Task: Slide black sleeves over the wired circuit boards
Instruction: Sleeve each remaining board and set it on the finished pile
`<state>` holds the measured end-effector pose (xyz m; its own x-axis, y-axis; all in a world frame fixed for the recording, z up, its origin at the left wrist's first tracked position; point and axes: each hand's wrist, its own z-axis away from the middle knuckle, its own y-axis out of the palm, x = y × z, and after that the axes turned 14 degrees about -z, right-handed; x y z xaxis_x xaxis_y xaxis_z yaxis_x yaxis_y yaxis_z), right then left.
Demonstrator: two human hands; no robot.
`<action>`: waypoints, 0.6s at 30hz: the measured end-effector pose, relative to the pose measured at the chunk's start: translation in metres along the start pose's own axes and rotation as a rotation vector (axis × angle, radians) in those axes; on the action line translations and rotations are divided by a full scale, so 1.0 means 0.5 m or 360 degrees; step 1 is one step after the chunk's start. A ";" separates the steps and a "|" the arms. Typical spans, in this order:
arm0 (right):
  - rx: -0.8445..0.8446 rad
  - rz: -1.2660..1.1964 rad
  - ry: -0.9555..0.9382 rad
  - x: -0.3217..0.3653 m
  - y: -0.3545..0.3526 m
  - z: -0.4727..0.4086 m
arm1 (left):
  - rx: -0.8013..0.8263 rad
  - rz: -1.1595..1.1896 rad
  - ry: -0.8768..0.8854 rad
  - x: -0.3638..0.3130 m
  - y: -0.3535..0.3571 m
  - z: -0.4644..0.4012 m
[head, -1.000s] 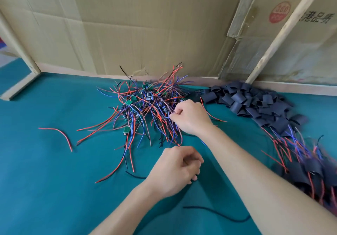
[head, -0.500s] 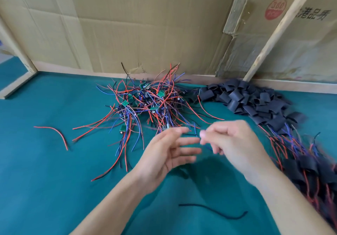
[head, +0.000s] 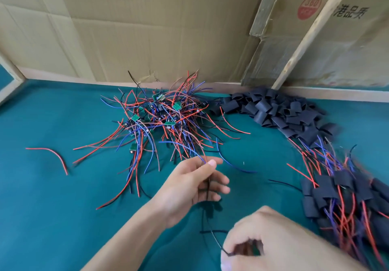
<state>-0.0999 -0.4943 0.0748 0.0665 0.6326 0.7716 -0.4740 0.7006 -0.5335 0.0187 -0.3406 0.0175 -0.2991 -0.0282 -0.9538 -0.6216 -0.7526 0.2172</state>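
— What is your left hand [head: 189,188] doing?

— It is raised over the teal tabletop [head: 52,207], palm turned toward me, fingers spread loosely and only gently bent. My thumb [head: 210,163] and forefinger come together on thin wires, a blue one among them, that run up out of the tangle; a dark strand hangs down across my palm.

— And the right hand [head: 271,241]?

— Low and near me, at the bottom edge of the view. Its fingers are curled in, pinching something small and blurred against the thumb. A thin black wire [head: 216,241] comes out from that grip. Whether a board sits in there I cannot tell; there is a hint of green and red, no more.

— Where are the boards?

— The bare wired circuit boards [head: 164,119] lie in a heap of red, blue and black leads toward the back, just in front of the cardboard wall [head: 147,28]. Small green boards show among the wires.

— The sleeves?

— The loose black sleeves [head: 280,110] are piled to the right of that heap, touching it at its edge. Farther right and nearer me lies a row of sleeved boards [head: 336,193], wires trailing from them.

— Anything else?

— One stray red wire [head: 52,155] lies by itself, well apart on the left.
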 end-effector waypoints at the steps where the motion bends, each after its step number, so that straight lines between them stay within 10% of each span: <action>1: 0.0024 -0.0013 0.0084 0.003 -0.019 0.000 | 0.0004 -0.0119 0.0017 0.002 0.001 0.000; 7: -0.0921 0.0086 0.0175 -0.045 -0.226 -0.079 | -0.0025 -0.0760 0.0056 0.016 0.015 0.001; 18: -0.2059 0.0139 0.0818 -0.197 -0.339 -0.307 | 0.0032 -0.0823 0.0063 0.018 0.008 0.000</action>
<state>0.1084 -0.6247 0.0362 0.5241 0.5407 0.6580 0.6262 0.2790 -0.7280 0.0137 -0.3440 0.0095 0.0786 0.3189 -0.9445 -0.6946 -0.6621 -0.2814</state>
